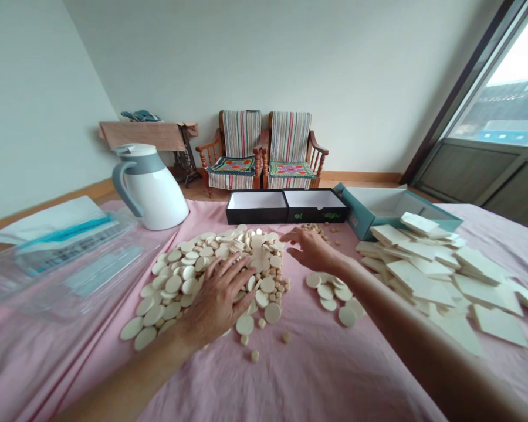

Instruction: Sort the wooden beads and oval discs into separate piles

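A heap of cream round discs (211,266) and small pellets lies on the pink tablecloth (317,375). My left hand (217,299) rests flat on the heap's near side with its fingers spread. At the heap's far right edge, my right hand (310,249) reaches in with loosely curled fingers touching the pieces; I see nothing held in it. A small group of discs (332,293) lies apart, just under my right forearm. Beyond my right hand sits a little cluster of brownish pellets (319,230).
A pile of cream square tiles (440,272) covers the right side. Behind stand a black two-compartment box (286,206) and a teal box (391,206). A white jug (147,187) stands at the back left, clear plastic bags (66,252) at the left. Two chairs stand by the wall.
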Motion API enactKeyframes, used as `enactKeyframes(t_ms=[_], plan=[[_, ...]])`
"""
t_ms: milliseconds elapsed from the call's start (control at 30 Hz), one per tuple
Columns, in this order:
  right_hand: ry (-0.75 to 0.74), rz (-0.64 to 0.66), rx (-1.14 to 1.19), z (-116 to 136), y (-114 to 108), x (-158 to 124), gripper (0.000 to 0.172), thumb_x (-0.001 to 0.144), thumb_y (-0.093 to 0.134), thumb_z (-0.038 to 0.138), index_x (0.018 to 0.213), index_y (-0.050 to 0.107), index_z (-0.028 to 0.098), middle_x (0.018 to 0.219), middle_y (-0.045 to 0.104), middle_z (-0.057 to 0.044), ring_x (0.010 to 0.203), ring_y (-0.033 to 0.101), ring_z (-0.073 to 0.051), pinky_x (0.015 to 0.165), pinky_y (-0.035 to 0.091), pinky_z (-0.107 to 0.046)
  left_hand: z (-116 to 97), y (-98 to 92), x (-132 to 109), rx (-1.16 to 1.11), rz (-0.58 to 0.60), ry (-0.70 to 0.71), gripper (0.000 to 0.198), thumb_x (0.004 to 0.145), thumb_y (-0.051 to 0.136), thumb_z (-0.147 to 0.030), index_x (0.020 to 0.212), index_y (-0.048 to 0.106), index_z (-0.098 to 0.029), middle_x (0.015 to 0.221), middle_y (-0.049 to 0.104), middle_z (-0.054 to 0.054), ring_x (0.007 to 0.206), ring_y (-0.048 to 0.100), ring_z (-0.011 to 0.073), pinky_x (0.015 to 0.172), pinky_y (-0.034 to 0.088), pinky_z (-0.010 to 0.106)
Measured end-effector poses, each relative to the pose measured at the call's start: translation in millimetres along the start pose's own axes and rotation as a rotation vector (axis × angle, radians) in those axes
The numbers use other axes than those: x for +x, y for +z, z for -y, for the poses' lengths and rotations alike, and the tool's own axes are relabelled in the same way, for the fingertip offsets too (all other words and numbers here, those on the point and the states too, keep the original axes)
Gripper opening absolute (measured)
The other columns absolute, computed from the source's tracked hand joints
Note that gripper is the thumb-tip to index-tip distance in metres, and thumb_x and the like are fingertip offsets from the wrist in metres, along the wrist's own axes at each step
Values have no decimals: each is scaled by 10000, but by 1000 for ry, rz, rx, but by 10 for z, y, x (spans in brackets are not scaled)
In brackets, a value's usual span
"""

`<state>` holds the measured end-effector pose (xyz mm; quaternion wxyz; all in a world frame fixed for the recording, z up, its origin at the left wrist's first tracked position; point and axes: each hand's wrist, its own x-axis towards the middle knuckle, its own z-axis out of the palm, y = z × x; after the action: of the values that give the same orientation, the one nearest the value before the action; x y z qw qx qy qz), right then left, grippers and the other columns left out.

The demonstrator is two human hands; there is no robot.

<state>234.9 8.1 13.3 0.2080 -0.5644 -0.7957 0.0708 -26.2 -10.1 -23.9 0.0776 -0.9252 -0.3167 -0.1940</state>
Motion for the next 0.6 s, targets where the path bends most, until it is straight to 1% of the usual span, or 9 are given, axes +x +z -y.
enactKeyframes(t_ms=[67, 133, 200, 267, 367, 433, 500, 600], plan=[[3, -9, -21, 22, 198, 128, 291, 780, 528, 135, 1039, 659, 156, 1004, 665, -99, 866, 602, -170, 810, 423, -273, 1, 1, -1, -6, -4, 0, 400, 903, 456, -361, 1285, 511, -257, 1389, 467, 57, 1323, 336, 264, 1083, 220, 486], [20, 9, -41, 44, 332, 209, 261, 782, 526, 151, 999, 671, 159, 959, 674, -93, 854, 601, -177, 785, 420, -268, -1, -7, -1, -15, -5, -6, 390, 900, 459, -359, 1269, 526, -254, 1387, 469, 55, 1319, 340, 262, 1084, 227, 481], [54, 10, -45, 67, 393, 247, 232, 791, 501, 157, 942, 678, 160, 917, 679, -83, 827, 602, -171, 751, 415, -253, -7, -21, 3, -22, -2, -13, 381, 902, 453, -360, 1258, 534, -251, 1387, 470, 53, 1321, 340, 259, 1082, 234, 479], [97, -30, -38, 84, 383, 242, 239, 808, 457, 155, 897, 679, 157, 884, 682, -74, 809, 603, -164, 730, 408, -242, -18, -37, 8, -32, -2, -22, 376, 903, 451, -362, 1252, 538, -252, 1383, 474, 53, 1319, 346, 258, 1078, 244, 481], [137, -125, -24, 80, 243, 140, 276, 811, 416, 156, 876, 684, 161, 855, 688, -61, 781, 599, -155, 708, 401, -234, -33, -53, 11, -56, -23, -18, 366, 900, 460, -357, 1241, 549, -258, 1368, 492, 53, 1301, 375, 260, 1073, 253, 485], [136, -149, -22, 50, 90, 3, 299, 792, 406, 146, 871, 693, 167, 830, 693, -51, 746, 596, -149, 685, 398, -231, -35, -53, 10, -64, -28, -8, 371, 900, 462, -360, 1248, 543, -257, 1366, 494, 56, 1298, 383, 260, 1079, 243, 489], [140, -99, -21, -1, -76, -176, 314, 769, 405, 140, 842, 708, 178, 780, 696, -39, 690, 593, -144, 656, 397, -230, -31, -46, 7, -59, -24, -2, 397, 901, 463, -384, 1270, 522, -248, 1376, 483, 63, 1306, 376, 260, 1092, 218, 497], [151, 76, -28, -91, -268, -455, 299, 718, 441, 128, 785, 724, 198, 749, 703, -23, 655, 599, -140, 640, 401, -226, -18, -26, 7, -53, -35, 9, 416, 893, 477, -427, 1259, 525, -235, 1371, 489, 68, 1306, 380, 257, 1105, 185, 502]])
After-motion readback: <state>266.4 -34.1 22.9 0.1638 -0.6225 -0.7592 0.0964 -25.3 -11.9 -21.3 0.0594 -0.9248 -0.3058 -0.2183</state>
